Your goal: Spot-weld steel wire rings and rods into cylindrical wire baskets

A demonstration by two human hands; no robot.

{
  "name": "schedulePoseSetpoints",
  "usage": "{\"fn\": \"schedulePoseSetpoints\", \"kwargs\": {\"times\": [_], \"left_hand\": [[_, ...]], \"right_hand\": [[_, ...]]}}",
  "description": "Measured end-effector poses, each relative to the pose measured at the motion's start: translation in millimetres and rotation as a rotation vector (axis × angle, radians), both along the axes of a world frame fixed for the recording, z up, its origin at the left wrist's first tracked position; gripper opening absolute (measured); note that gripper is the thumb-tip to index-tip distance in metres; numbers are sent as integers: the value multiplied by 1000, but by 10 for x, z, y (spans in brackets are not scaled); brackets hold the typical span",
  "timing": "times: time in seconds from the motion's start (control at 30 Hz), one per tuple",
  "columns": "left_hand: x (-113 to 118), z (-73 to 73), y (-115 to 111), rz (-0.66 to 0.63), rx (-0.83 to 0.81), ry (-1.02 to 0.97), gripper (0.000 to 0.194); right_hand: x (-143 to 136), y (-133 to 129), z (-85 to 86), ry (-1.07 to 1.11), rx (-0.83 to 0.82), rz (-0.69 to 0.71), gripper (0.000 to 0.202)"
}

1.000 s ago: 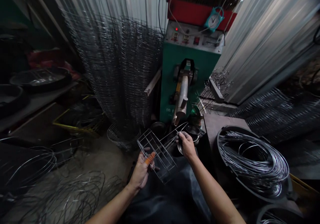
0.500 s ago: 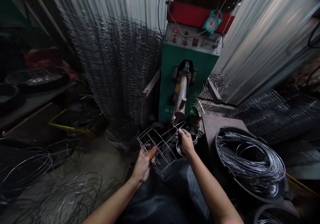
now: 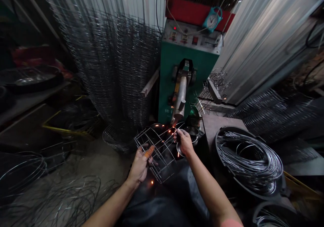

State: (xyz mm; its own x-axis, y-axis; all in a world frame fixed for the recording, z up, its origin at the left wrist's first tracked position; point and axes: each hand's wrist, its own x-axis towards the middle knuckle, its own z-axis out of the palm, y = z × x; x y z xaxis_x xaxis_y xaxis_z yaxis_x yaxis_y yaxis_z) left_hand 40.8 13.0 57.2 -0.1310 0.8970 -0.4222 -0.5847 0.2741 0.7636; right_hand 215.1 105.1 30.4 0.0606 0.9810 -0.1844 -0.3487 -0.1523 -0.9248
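My left hand (image 3: 139, 162), with orange wrapping on one finger, grips the left side of a wire basket frame (image 3: 157, 143). The frame is tilted, its far corner under the electrode arm (image 3: 180, 97) of a green spot welder (image 3: 199, 65). Close to the electrode tip, my right hand (image 3: 185, 142) has thumb and fingers pinched at the frame's far end. A thin wire seems to be in that pinch, though the fingers hide most of it. Orange sparks (image 3: 171, 130) fly from the contact point and drop around both hands.
Tall stacks of wire racks (image 3: 131, 68) lean against the corrugated wall on the left. To the right, a black tub (image 3: 218, 146) holds coiled wire (image 3: 263, 159). Loose wires (image 3: 76, 196) lie on the floor. A teal clock (image 3: 212, 19) hangs on the welder.
Sparks have appeared at the electrode tip. The wire frame and both hands appear slightly further left, as does the whole scene. Both hands keep their hold.
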Motion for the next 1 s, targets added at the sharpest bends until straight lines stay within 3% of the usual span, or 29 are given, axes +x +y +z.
{"fn": "schedulePoseSetpoints", "kwargs": {"times": [0.1,0.23,0.33,0.43,0.53,0.8,1.0], "left_hand": [[2,0,5,4,-12,-20,53],[40,-132,-3,43,11,-49,58],[77,-266,-18,73,79,-32,58],[104,-327,-19,94,116,-5,55],[112,-294,6,114,109,2,56],[37,-121,59,119,38,-8,57],[-22,-109,116,45,43,-5,55]], "right_hand": [[114,-229,7,-135,3,121,36],[235,-771,-60,-445,87,461,36],[230,-1035,-184,-546,136,523,39],[192,-1048,-299,-608,177,464,46],[169,-949,-346,-601,211,479,50],[113,-898,-270,-572,215,483,52],[36,-923,-284,-390,171,525,46]]}}
